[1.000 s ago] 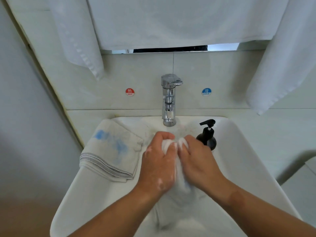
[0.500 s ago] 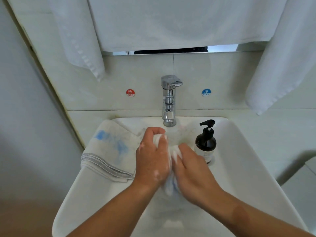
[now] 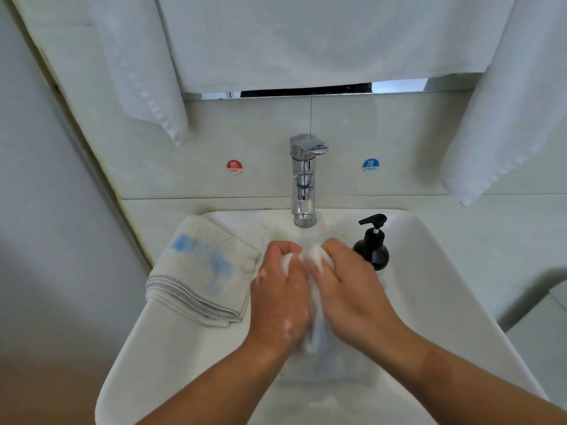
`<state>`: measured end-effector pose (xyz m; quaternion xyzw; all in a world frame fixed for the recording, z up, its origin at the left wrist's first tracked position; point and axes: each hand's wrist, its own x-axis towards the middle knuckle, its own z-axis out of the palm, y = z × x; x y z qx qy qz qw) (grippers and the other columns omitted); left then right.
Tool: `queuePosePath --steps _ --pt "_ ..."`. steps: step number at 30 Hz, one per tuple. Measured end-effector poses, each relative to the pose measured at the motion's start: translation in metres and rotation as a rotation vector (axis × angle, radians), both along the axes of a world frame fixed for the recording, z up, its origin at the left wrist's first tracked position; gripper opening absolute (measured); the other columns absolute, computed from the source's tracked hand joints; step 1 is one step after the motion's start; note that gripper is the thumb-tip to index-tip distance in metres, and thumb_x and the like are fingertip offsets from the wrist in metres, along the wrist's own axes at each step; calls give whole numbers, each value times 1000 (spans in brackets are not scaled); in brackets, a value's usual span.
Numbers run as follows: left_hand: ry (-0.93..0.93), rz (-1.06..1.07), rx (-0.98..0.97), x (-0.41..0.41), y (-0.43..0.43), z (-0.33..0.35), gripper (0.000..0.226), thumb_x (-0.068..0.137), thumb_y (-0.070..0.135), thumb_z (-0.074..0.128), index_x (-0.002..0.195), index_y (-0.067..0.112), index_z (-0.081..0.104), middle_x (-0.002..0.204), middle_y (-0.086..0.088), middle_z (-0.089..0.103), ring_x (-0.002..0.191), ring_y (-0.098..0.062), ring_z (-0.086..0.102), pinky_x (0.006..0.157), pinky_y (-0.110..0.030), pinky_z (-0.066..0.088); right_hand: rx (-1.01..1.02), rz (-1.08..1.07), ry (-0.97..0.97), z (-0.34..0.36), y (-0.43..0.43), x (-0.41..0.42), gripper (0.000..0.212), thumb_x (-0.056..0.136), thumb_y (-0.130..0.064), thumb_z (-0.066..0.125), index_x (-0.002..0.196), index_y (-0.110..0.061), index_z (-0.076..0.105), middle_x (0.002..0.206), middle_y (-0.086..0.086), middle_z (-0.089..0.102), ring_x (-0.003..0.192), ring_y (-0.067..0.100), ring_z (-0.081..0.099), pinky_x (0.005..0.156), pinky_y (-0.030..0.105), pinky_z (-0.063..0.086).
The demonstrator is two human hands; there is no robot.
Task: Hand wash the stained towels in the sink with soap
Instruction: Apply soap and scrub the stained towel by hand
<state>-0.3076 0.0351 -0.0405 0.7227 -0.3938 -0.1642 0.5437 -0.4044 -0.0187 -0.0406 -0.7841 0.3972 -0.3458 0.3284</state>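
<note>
Over the white sink [image 3: 435, 289], my left hand [image 3: 280, 294] and my right hand [image 3: 349, 289] both grip a wet, soapy white towel [image 3: 316, 329] bunched between them. Foam covers its top and dots my left hand. Its lower part hangs into the basin, showing a faint blue stain. A second towel [image 3: 202, 271], folded and stained blue with a grey stitched edge, lies on the sink's left rim. A black soap pump bottle [image 3: 372, 245] stands on the rim just right of my right hand.
A chrome faucet [image 3: 304, 179] rises at the back of the sink, between a red hot sticker [image 3: 234, 166] and a blue cold sticker [image 3: 370, 165]. White towels [image 3: 306, 41] hang above along the wall. A wall stands close on the left.
My hands rubbed the soapy towel against itself: the right hand slid toward me and then back up level with the left, near the faucet.
</note>
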Motion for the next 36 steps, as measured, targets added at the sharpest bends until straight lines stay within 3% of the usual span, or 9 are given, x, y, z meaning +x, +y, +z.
queuePosePath --steps 4,8,11,14,18,24,28,32,36 --pt "-57 -149 44 -6 9 1 10 102 28 48 100 33 56 91 17 65 90 8 57 73 -10 43 58 -106 -48 2 -22 -1 34 103 -28 51 71 -19 43 65 -5 51 59 6 47 53 20 35" --pt "-1 -20 0 11 -9 13 9 98 25 56 101 32 60 97 17 64 97 -6 60 86 -27 44 87 12 218 -17 -1 -4 27 105 -32 41 80 -25 40 86 0 59 85 24 57 70 35 38" --pt "-4 31 -2 8 -6 9 9 101 24 50 101 30 57 93 14 64 95 -13 61 79 -27 40 17 43 86 -6 6 2 22 105 -27 46 83 -24 43 83 -1 59 79 22 57 71 37 43" --pt "-80 -126 35 -3 8 2 12 105 28 43 104 29 54 89 10 67 85 0 60 68 -17 42 -29 -48 -23 10 -15 3 30 104 -27 51 75 -25 42 70 -6 53 67 15 51 62 32 38" --pt "-112 -155 -27 6 1 16 9 102 27 51 105 33 56 96 18 64 96 9 55 79 -13 41 61 -77 52 -5 -22 1 31 104 -31 45 76 -20 43 74 -1 56 73 23 55 64 34 38" --pt "-120 -68 60 19 -21 6 13 105 27 43 108 29 55 97 11 65 95 -14 62 80 -29 43 17 -21 13 3 -18 13 34 105 -28 47 73 -24 37 70 -5 50 67 16 48 62 34 37" --pt "-133 -208 124 17 -20 -5 14 105 26 44 105 31 57 91 15 64 84 5 59 68 -11 41 92 -120 -11 -6 -37 13 33 105 -27 46 73 -21 40 70 -2 52 67 19 50 62 36 38" --pt "-119 -111 77 30 -35 -4 12 104 25 48 107 32 56 97 17 61 90 0 56 70 -11 37 142 22 228 -32 -21 13 24 106 -28 39 87 -16 49 93 6 63 89 27 59 75 37 44" --pt "-93 -90 121 24 -27 -25 12 105 27 42 107 31 54 94 13 63 93 -14 61 80 -28 43 99 -26 22 -24 -31 22 29 105 -26 47 77 -17 44 74 -1 54 69 16 50 68 38 41"
